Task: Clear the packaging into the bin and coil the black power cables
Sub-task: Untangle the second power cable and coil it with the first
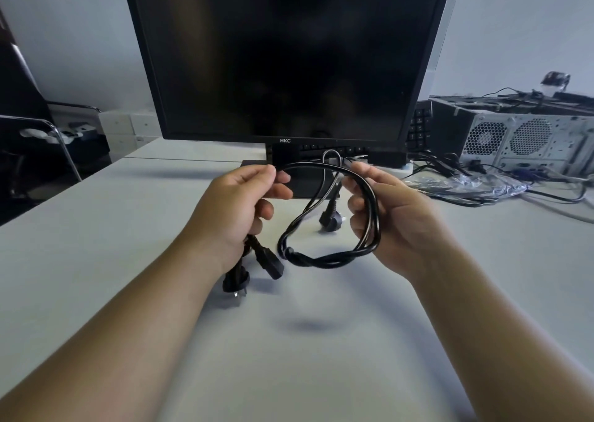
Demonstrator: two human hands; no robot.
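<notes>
So, far left there's a dark chair (29, 151) with a chrome arm, pulled up beside the white bench (96, 261). Next comes the left hand (238, 209), raised over the bench. Its thumb and forefinger pinch a strand of the black power cable (324, 256), and the lower fingers are curled round more cable. A wall plug (236, 282) and a chunky device connector (271, 262) dangle just under that hand. I can't tell if they belong to one lead or two.

In the middle, the cable sags in a loose loop between both hands, partly twisted on itself at the bottom. Another plug (331, 216) hangs behind the loop, close to the bench. Behind all that stands a switched-off HKC monitor (289, 52).

The right hand (392, 216) is clenched round several turns of the same cable, fingers wrapped over them. Further right, crumpled clear plastic packaging (466, 185) lies on the bench among loose wires. Behind the packaging, a grey computer case (527, 142) lies on its side.
</notes>
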